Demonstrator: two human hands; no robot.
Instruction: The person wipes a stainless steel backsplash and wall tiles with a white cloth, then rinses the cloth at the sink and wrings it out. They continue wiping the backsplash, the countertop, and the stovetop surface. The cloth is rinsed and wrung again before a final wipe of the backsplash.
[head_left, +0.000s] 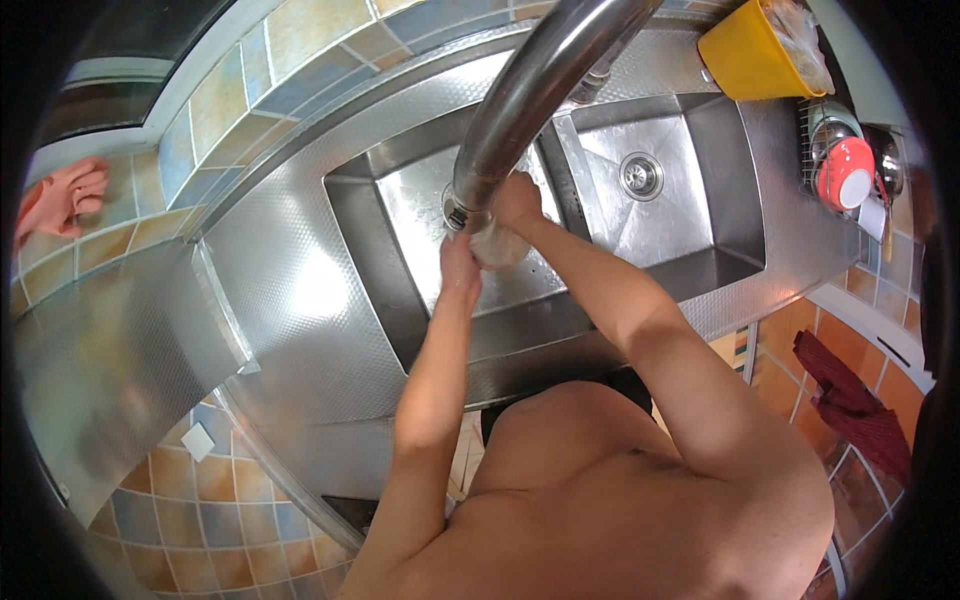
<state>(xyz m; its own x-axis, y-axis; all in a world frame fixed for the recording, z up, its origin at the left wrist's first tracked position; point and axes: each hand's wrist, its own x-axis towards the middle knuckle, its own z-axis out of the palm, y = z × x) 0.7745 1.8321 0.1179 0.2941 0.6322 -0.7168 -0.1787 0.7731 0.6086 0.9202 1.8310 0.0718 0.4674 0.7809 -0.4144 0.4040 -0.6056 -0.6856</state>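
Over the left basin of a stainless steel double sink (510, 296), a pale, cloudy-looking vessel (501, 247) is held between my two hands. My left hand (459, 266) is against its left side, close below the spout. My right hand (519, 201) is curled at its upper right, with the fingertips hidden. A thick metal faucet (517, 97) arches over the basin, and its outlet hangs just above my left hand. The faucet covers part of the vessel and of my right hand, so the vessel's exact kind cannot be made out.
The right basin has a strainer drain (641, 176). A yellow bin (754, 56) with a plastic bag stands back right, beside a wire dish rack (810, 142) and a red bowl (846, 174). Pink rubber gloves (67, 195) hang at left. A dark red towel (855, 409) hangs at right.
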